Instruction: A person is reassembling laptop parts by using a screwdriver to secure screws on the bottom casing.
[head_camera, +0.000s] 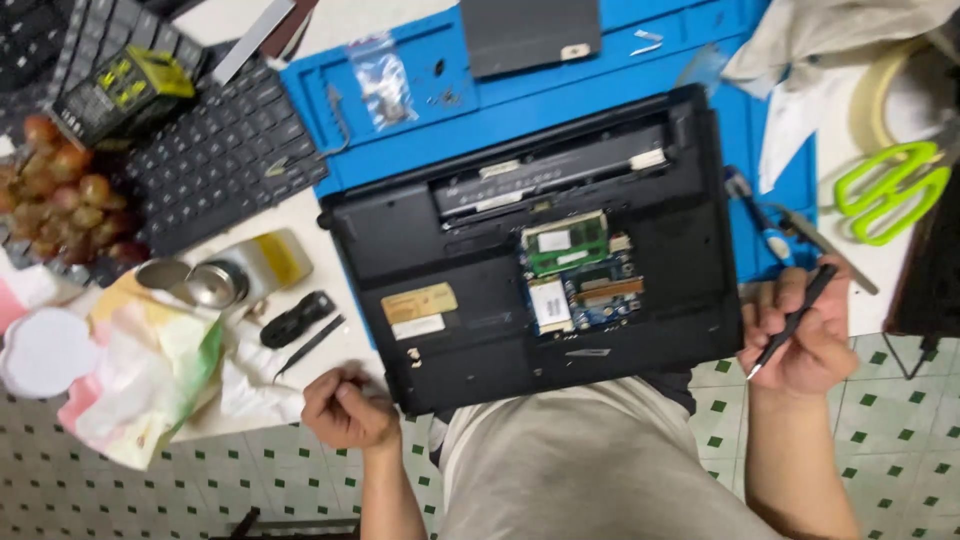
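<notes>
With a slim black pointed tool (795, 318) pinched in the right hand (808, 338) and the left hand (345, 408) fisted beside the opened black laptop base (530, 260) on the blue mat (400, 150), exposed boards could be scratched by a slip.

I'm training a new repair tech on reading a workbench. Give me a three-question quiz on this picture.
1. True or false: the right hand holds a thin black tool.
2. The opened black laptop lies on a mat of which colour? A red, B blue, C grey
3. Which green-handled thing lies at the right of the table?

Key
1. True.
2. B.
3. The scissors. The closed left hand rests at the laptop's near corner; what it holds cannot be told.
</notes>
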